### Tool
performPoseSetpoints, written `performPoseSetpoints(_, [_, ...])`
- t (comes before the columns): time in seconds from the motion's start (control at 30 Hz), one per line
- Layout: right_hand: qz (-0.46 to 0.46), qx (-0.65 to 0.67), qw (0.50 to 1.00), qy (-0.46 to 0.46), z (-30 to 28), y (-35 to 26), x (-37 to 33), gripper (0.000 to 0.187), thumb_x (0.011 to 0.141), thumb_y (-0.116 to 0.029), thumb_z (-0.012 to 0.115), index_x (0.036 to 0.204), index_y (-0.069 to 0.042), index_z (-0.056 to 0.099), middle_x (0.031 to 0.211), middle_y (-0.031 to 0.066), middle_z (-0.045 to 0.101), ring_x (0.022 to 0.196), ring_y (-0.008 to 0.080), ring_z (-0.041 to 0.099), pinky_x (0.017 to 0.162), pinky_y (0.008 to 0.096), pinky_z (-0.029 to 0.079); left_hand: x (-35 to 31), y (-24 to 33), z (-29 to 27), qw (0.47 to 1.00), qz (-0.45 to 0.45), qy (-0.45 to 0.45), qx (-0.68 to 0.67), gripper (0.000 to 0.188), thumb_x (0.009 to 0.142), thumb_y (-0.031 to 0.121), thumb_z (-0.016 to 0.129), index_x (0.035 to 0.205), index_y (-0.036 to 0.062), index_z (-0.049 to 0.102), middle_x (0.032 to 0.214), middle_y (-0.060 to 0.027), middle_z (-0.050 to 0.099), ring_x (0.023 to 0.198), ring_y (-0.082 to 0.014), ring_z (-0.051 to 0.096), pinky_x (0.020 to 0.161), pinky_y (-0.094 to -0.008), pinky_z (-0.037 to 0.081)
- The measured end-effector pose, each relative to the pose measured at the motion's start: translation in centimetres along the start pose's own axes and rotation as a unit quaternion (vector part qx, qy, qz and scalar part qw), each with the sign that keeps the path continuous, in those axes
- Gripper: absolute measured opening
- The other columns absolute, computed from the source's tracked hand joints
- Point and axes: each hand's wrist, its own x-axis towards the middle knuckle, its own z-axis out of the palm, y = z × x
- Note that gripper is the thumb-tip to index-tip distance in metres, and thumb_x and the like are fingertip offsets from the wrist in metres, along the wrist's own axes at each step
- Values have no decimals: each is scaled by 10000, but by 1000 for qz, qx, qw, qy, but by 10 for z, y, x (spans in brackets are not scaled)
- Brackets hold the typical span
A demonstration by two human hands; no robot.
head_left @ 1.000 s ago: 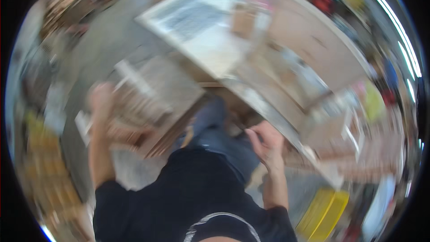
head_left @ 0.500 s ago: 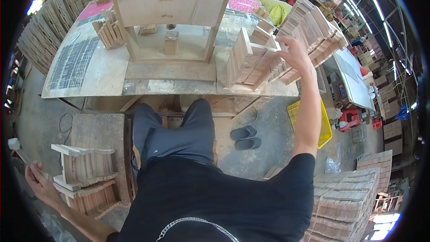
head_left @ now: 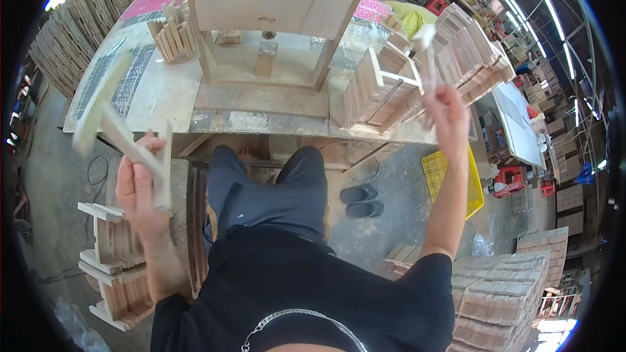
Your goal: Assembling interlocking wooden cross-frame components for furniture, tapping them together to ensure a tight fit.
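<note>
**Desk:** What goes under the workshop shot, starting closest to the camera?

**Photographer:** A seated worker in a black shirt, knees under the workbench (head_left: 163, 101). The left hand (head_left: 140, 189) is raised at the bench's near edge, fingers closed around a pale wooden frame piece (head_left: 124, 133), blurred, its long end tilted up and away to the left. Below that hand, low stacks of finished frames (head_left: 114, 267) stand on the floor.

**Desk:** And the other hand?

**Photographer:** The right hand (head_left: 450, 114) is lifted over the bench's right end, pinching a thin pale strip (head_left: 427, 52) that stands nearly upright, just in front of the leaning rows of wooden parts (head_left: 417, 78). Both hands are closed on wood; neither is open.

**Desk:** Farther back?

**Photographer:** A small unfinished cabinet (head_left: 274, 6) stands mid-bench, a wooden block (head_left: 266, 58) upright in its open bay, with a bundle of short sticks (head_left: 173, 39) to its left.

**Desk:** A line on doing it well?

**Photographer:** My reading: the two pieces are well apart and in the air. Bringing them together low, over the bench, with the frame piece held steady, would likely seat the strip squarely. The rows beside the right hand look easy to knock.
</note>
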Motion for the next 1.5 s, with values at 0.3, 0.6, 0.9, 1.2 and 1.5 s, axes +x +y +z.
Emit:
performPoseSetpoints(0.3, [65, 283, 926, -240, 189, 21, -106, 336, 969, -76, 678, 1280, 33, 614, 1111, 94, 706, 960, 137, 652, 814, 292, 519, -2, -46, 105, 912, 183, -285, 233, 232, 833, 156, 792, 1011, 36, 706, 861, -76, 686, 867, -270, 663, 1065, -511, 390])
performPoseSetpoints(0.6, [12, 374, 892, -253, 214, 10, -97, 257, 967, -112, 690, 1167, 44, 645, 969, 77, 702, 824, 116, 626, 705, 286, 505, 24, -80, 92, 885, -64, -420, 189, 182, 938, 185, 711, 990, 11, 726, 843, -90, 719, 831, -217, 676, 935, -362, 477])
performPoseSetpoints(0.9, [106, 458, 849, -242, 258, 33, -95, 136, 963, -116, 652, 994, 13, 625, 733, 14, 630, 624, 44, 518, 549, 225, 381, 29, -159, 85, 830, -370, -416, -41, 270, 985, 255, 692, 980, -11, 737, 877, -49, 742, 832, -113, 676, 791, -282, 533])
performPoseSetpoints(1.2, [148, 519, 807, -240, 285, 35, -75, 116, 947, -110, 663, 941, 3, 639, 714, 19, 633, 617, 51, 541, 548, 227, 401, 50, -171, 80, 804, -449, -389, -29, 291, 981, 257, 702, 1034, -28, 731, 899, -74, 751, 842, -124, 695, 775, -278, 545])
performPoseSetpoints(1.5, [218, 563, 768, -212, 316, 34, -2, 242, 957, -239, 623, 889, -10, 663, 690, 84, 660, 586, 131, 598, 536, 260, 440, 65, -172, 79, 943, -227, -242, 7, 370, 963, 168, 686, 1245, -69, 655, 967, -101, 760, 884, -214, 732, 863, -315, 557])
